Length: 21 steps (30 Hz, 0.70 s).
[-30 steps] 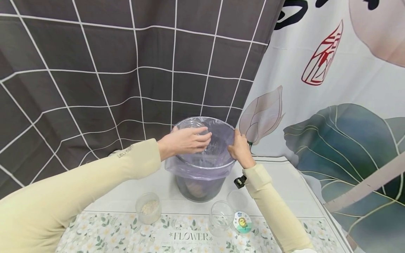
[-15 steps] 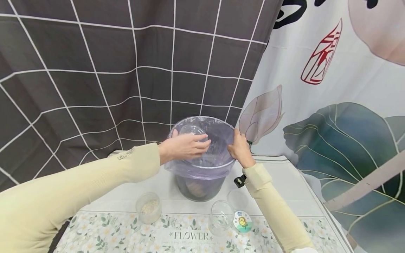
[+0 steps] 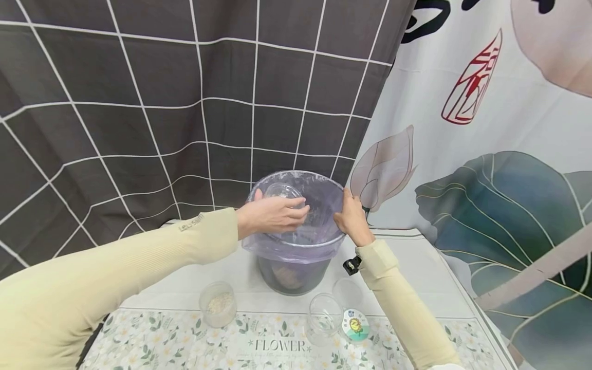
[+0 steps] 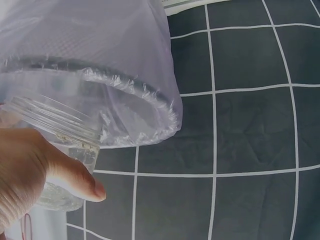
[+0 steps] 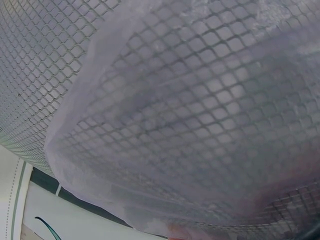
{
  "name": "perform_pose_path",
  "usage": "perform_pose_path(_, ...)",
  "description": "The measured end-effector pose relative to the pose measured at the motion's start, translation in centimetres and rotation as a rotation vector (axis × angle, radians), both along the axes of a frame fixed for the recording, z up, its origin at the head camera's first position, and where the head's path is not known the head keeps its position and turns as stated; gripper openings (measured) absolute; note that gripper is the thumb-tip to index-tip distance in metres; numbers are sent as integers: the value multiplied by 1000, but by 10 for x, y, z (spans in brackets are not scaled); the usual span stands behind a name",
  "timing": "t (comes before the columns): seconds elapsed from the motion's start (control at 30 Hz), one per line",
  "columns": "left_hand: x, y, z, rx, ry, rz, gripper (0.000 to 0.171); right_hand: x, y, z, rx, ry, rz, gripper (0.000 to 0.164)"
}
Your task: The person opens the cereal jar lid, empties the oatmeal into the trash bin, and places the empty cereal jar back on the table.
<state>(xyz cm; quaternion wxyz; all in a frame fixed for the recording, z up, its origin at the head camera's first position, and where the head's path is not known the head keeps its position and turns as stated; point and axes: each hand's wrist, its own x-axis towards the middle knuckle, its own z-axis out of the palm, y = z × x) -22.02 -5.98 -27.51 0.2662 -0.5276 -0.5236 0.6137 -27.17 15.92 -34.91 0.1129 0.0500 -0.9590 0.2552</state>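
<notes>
Over the mouth of a mesh bin (image 3: 296, 281) lined with a thin purple bag (image 3: 300, 254), my left hand (image 3: 274, 215) holds a clear jar (image 3: 283, 190). The jar is tipped, its threaded mouth facing into the bin. Pale bits cling inside the jar (image 4: 82, 142) below its neck in the left wrist view, where the thumb (image 4: 75, 175) wraps its side. On the bin's right side, my right hand (image 3: 350, 218) grips the rim over the folded bag. The right wrist view is mostly filled by the mesh and the bag (image 5: 125, 165).
In front of the bin stand a tub (image 3: 218, 304) of pale flakes on the left and a clear jar (image 3: 325, 314) on the right. By that jar lie a round sunflower-printed lid (image 3: 355, 326) and a clear disc (image 3: 348, 292). A dark grid curtain (image 3: 162, 123) hangs behind.
My left hand has turned slightly, and the jar's visible end has dropped a little lower inside the bin's rim. The right hand keeps its place on the rim.
</notes>
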Motion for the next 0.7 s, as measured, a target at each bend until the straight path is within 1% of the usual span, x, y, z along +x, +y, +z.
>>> perform_pose_path(0.23,-2,-8,1,2,52,54,111,1,-3,2,-5,6,11,68)
perform_pose_path(0.43,-2,-9,1,31,43,52,109,0,-2,1,-12,17,16,68)
perform_pose_path(0.7,0,-11,2,45,34,59,109,0,-1,2,-18,-8,21,69)
